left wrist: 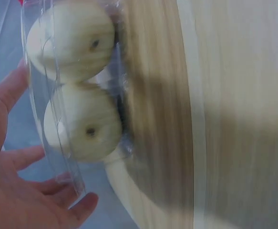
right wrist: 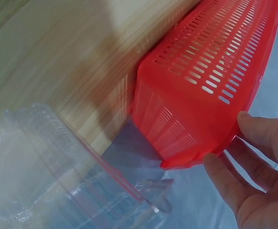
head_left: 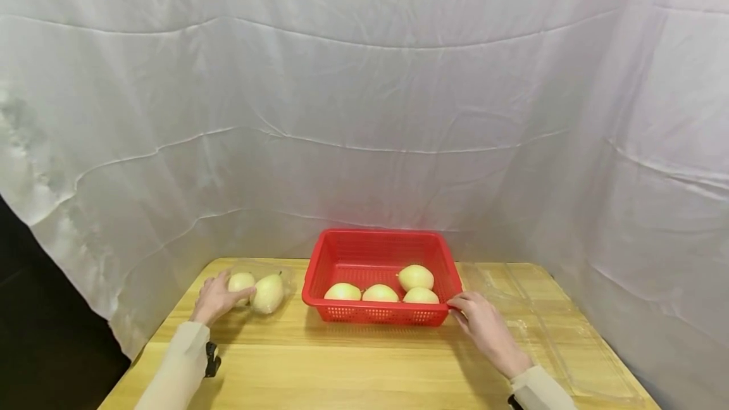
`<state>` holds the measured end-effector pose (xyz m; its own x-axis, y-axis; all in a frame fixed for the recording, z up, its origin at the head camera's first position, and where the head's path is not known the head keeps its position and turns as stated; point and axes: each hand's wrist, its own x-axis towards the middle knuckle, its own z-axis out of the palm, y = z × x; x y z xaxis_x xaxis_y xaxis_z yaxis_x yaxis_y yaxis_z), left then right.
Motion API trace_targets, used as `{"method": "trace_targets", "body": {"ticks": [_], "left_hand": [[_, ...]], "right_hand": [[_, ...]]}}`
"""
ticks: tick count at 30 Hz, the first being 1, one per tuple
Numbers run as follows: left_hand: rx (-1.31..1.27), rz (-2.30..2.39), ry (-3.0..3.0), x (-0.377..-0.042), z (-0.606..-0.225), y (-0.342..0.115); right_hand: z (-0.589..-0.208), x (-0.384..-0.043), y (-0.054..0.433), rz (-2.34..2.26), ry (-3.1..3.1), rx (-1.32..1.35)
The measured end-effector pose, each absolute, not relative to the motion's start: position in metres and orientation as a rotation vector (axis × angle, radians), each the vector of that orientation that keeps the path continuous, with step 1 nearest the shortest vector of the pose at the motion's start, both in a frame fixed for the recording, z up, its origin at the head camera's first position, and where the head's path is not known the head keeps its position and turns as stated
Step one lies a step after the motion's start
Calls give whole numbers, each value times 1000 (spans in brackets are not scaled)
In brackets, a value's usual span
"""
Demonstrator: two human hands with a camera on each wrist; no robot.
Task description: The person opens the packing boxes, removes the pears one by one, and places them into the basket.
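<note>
At the table's left, a clear plastic box (left wrist: 57,95) contains two pale yellow pears (head_left: 267,294), seen side by side in the left wrist view. My left hand (head_left: 215,299) holds the box at its left end, with thumb and fingers spread around the plastic. A red plastic basket (head_left: 376,315) with slotted walls stands mid-table and has several pears (head_left: 416,278) inside, mostly along its near wall. My right hand (head_left: 486,328) pinches the rim at the basket's near right corner; the thumb and fingertips on that rim show in the right wrist view.
Clear plastic containers (right wrist: 81,176) lie on the right part of the wooden table (head_left: 353,372), close to the right hand. A grey-white curtain (head_left: 364,93) hangs behind the table and along its sides.
</note>
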<state>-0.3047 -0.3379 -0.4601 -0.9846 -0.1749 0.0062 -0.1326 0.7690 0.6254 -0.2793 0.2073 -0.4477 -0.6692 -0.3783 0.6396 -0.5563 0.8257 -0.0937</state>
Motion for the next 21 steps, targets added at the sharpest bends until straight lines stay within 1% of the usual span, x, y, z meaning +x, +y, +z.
{"method": "trace_targets", "body": {"ticks": [10,21], "left_hand": [[27,-1062,-2920,-287,-457,-343],[-91,-1083,-2916,-272,-459,-343]], "right_hand": [[-446,-280,207,372,-2403,672],[-445,-279,206,385,-2412,664]]}}
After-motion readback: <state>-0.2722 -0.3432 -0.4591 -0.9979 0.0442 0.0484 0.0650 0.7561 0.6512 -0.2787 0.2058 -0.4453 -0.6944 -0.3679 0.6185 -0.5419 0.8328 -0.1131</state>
